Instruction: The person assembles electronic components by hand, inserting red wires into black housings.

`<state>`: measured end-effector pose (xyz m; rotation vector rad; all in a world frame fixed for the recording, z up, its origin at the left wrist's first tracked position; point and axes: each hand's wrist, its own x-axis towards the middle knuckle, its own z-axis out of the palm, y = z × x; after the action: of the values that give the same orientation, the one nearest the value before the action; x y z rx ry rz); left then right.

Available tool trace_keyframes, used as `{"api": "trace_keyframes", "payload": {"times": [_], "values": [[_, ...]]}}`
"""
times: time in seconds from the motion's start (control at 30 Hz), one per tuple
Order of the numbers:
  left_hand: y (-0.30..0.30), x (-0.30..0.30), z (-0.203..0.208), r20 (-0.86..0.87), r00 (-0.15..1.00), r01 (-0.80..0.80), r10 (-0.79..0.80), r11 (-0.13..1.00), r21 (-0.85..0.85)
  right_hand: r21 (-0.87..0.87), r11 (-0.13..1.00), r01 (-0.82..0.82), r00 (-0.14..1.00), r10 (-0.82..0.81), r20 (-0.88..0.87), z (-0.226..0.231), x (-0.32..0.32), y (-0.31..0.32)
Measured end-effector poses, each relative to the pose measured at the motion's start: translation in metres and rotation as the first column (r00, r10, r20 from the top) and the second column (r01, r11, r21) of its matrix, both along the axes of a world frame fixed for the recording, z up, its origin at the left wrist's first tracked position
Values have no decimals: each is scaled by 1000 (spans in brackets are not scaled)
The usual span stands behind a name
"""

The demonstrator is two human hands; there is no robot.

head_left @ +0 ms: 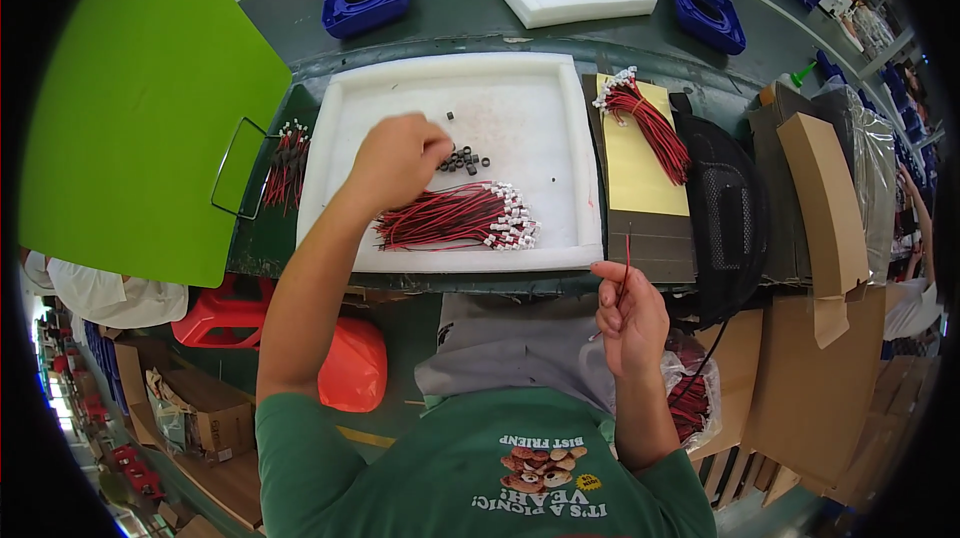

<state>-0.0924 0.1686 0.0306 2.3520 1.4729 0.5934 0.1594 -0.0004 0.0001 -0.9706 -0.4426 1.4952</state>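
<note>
The right hand (pixel 632 316) is just outside the near-right corner of the white foam tray (pixel 587 138), between 4 and 5 o'clock from its middle. Its thumb and fingers pinch a thin red-and-black wire (pixel 628 253), whose upper length stands clear of the fingers, its long axis running roughly from 12 to 6 o'clock.

The small black rings (pixel 470 160) lie in a loose pile inside the tray, at about 10 o'clock from the right hand. The left hand (pixel 402 153) is much nearer: it hovers over the tray with the pile close by at 3 o'clock. Its fingers curl downward but are blurred and partly hidden, so one cannot tell whether they pinch anything.

The wire bundle (pixel 440 218) lies in the near part of the tray, at 4 to 5 o'clock from the left hand. It stretches from 9 to 3 o'clock, white connectors at the 3 o'clock end. The bundle and the tray's raised rim stand between the right hand and the rings; nothing visible separates the left hand from them.

A second bundle (pixel 650 133) rests on a yellow sheet (pixel 640 188) at 12 o'clock from the right hand, with a black mesh bag (pixel 725 208) beside it. A green panel (pixel 150 118) rises at 9 o'clock from the tray.
</note>
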Motion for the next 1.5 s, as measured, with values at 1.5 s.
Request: {"api": "trace_keyframes", "payload": {"times": [1.5], "values": [[-150,70,-21,816,-230,546,531,764,-344,251,967,-43,934,-51,353,7,-55,-14]]}}
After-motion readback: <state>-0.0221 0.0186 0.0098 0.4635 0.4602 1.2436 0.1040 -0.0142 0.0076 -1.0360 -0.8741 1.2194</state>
